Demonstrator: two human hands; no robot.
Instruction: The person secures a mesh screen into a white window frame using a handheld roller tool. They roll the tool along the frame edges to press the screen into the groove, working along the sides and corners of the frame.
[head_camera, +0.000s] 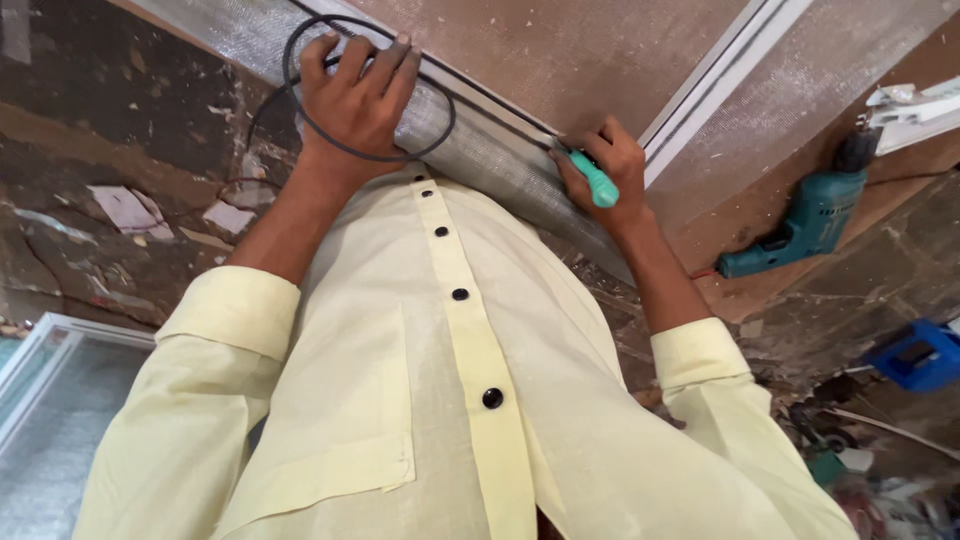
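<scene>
Best done slowly, by the look of it: keep the left hand (355, 95) pressing down hard on the grey woven mesh sheet (480, 160) just beside the white metal frame rail (700, 100), so the mesh lies taut and without wrinkles. Hold the left grip spread as it is, fingers fanned flat on the mesh with the tips touching the rail's dark groove. Mind the thin black rubber cord (300, 105), looped loosely around that hand and trailing away from the rail; likely worth feeding it straight, without twist. Keep the right hand (605, 170) low against the rail, its grip pressed together around the small tool with the teal plastic handle (598, 182). Cannot tell the shape of the tool's tip, hidden under the fingers. Probably wise to push with steady, even pressure so as not to cut the mesh.

Fine, silvery-grey, slightly shiny and half see-through, that mesh, draped over the rail and the brown board table (560, 50). Well to the right of the rail, resting on the table: a teal electric drill (810, 220).
</scene>
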